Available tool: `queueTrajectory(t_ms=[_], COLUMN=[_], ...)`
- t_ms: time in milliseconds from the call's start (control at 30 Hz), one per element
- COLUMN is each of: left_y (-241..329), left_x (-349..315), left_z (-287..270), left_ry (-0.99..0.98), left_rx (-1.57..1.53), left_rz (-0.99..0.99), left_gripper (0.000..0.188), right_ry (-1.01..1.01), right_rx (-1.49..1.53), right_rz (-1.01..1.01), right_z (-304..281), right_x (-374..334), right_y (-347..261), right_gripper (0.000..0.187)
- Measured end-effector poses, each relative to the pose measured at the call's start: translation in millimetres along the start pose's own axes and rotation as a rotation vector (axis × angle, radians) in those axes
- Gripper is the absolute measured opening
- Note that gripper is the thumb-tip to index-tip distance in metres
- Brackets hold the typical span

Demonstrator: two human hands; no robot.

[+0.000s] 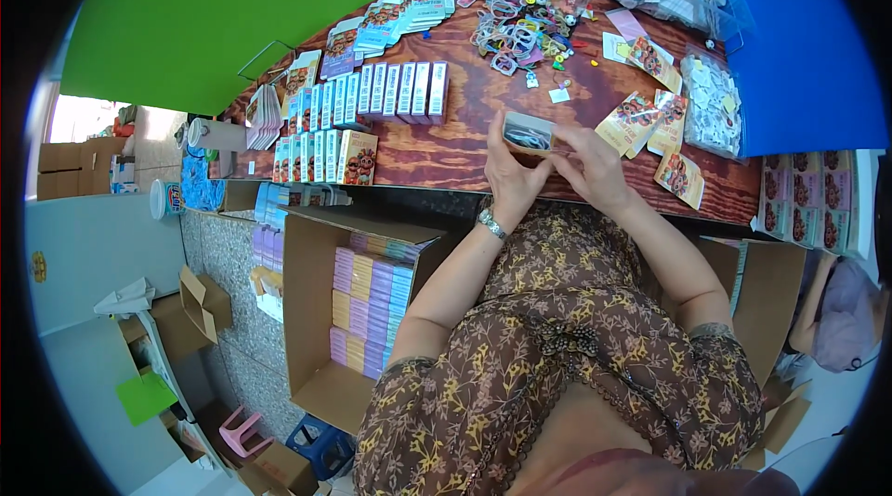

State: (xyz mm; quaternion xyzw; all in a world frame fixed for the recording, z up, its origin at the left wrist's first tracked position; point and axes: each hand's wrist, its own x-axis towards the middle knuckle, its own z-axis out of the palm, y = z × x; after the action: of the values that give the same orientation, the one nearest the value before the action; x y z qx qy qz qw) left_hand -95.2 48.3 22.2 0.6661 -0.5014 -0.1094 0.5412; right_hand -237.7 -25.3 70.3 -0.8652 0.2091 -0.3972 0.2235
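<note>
Left of the open box (529, 122): small printed boxes (403, 90) standing upright in close rows. Against the left wall of the open box: left hand (514, 178), wrapped round the card and holding it steady. Between both hands: the open box itself, mouth toward the camera, with thin pale loops (530, 139) inside. Likely light, of thin card, fairly stiff along the folds but easy to dent on the flat faces; best gripped low by opposite side walls, with little squeeze near the mouth. Behind the open box: a loose heap of coloured bands (520, 36), probably soft and stretchy. At the right edge of the open box: right hand (597, 171), fingers bent in narrow; hard to tell from this angle whether pinching the card or only touching. Right of the open box: flat yellow cartons (626, 123), with coloured pictures and lettering too small to read surely. Farther right of the open box: a clear bag (714, 106) of small white pieces.
</note>
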Motion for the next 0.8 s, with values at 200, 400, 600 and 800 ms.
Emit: queueTrajectory(t_ms=[200, 400, 600, 800], left_y=[-12, -26, -27, -23], left_x=[-3, -5, 7, 18], left_z=[1, -20, -33, -38], left_ry=[-0.031, -0.125, -0.161, -0.203], left_rx=[-0.038, -0.130, -0.098, -0.074], left_rz=[0.007, 0.138, 0.327, 0.326], left_gripper=[0.106, 0.078, 0.047, 0.028], right_ry=[0.053, -0.021, -0.157, -0.322], right_rx=[0.114, 0.171, 0.241, 0.354], right_rz=[0.089, 0.147, 0.142, 0.263], right_z=[17, 8, -9, -20], right_x=[-12, -19, -15, 5], right_y=[14, 34, 40, 44], right_gripper=[0.037, 0.033, 0.029, 0.019])
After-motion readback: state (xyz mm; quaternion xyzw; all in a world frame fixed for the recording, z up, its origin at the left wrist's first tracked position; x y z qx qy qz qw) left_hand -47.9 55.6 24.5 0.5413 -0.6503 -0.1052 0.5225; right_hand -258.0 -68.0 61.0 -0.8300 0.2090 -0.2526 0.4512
